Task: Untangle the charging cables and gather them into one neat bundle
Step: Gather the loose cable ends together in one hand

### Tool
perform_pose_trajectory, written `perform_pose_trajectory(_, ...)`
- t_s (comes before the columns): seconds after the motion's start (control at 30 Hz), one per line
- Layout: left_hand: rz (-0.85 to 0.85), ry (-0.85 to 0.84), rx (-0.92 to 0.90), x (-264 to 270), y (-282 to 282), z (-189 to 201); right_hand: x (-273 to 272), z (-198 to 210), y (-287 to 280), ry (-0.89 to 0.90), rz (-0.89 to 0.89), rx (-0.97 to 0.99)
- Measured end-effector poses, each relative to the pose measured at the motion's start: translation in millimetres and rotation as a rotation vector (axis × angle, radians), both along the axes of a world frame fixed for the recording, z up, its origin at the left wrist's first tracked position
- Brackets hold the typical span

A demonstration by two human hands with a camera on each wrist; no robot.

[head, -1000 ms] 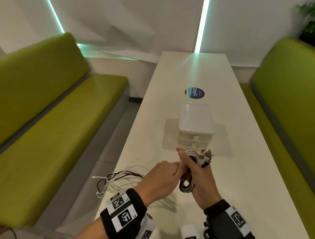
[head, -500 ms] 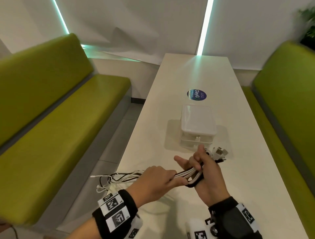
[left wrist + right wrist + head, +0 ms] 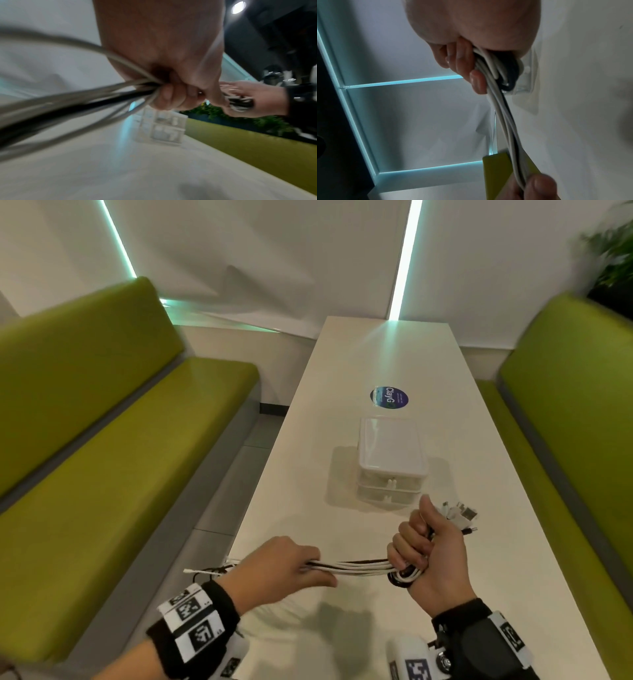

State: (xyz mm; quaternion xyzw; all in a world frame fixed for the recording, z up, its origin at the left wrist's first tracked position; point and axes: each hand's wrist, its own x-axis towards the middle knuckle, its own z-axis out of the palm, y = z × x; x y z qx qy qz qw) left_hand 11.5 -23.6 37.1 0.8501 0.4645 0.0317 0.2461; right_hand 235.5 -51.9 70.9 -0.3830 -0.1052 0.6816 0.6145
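Observation:
Several white and black charging cables (image 3: 359, 565) stretch taut between my two hands above the near end of the white table (image 3: 298, 491). My right hand (image 3: 428, 549) grips a coiled part of the bundle in its fist, thumb up, and the plug ends (image 3: 460, 513) stick out past it. My left hand (image 3: 287, 570) holds the straight run of cables (image 3: 85, 97) in its curled fingers. The loose tails (image 3: 209, 570) trail off the table's left edge behind my left wrist. In the right wrist view the fingers (image 3: 471, 73) wrap the looped cables (image 3: 498, 70).
A small clear plastic drawer box (image 3: 392, 460) stands on the table just beyond my right hand. A round blue sticker (image 3: 389, 397) lies farther back. Green benches (image 3: 102, 457) run along both sides of the table, and a plant (image 3: 613, 244) stands at the far right.
My hands have drawn apart: the left slid leftward along the cables, pulling them straight, while the right closed into a fist round the coil with its thumb up.

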Motion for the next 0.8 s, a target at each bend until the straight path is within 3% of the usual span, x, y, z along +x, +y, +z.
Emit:
perform_pose_trajectory(0.13, 0.025, -0.005, -0.048, -14.2, 13.4, -3.9, -5.2, -2.3, 2.1, -0.033, 0.007, 0.019)
perform_pose_trajectory(0.23, 0.066, -0.144, -0.282, -21.6, 22.2, -0.8, 1.8, 2.6, 7.9, -0.068, -0.004, 0.04)
perform_pose_trajectory(0.3, 0.061, -0.144, -0.408, -34.8, 28.0, 0.8, 11.1, 7.2, 12.8, -0.077, -0.021, 0.063)
perform_pose_trajectory(0.43, 0.07, 0.093, -0.453, -72.1, 39.2, -11.3, 21.0, 7.6, 18.6, -0.087, -0.02, 0.072)
perform_pose_trajectory(0.53, 0.162, 0.103, -0.411, -90.0, 48.2, -17.5, 17.0, 1.7, 20.3, -0.109, -0.001, 0.055)
perform_pose_trajectory(0.67, 0.106, 0.249, -0.517, -102.9, 68.6, -6.6, 15.7, -5.7, 20.5, -0.161, 0.022, 0.019)
perform_pose_trajectory(0.8, 0.139, 0.422, -0.423, -114.7, 89.0, 13.2, 21.7, -11.2, 19.0, -0.167, 0.022, -0.012)
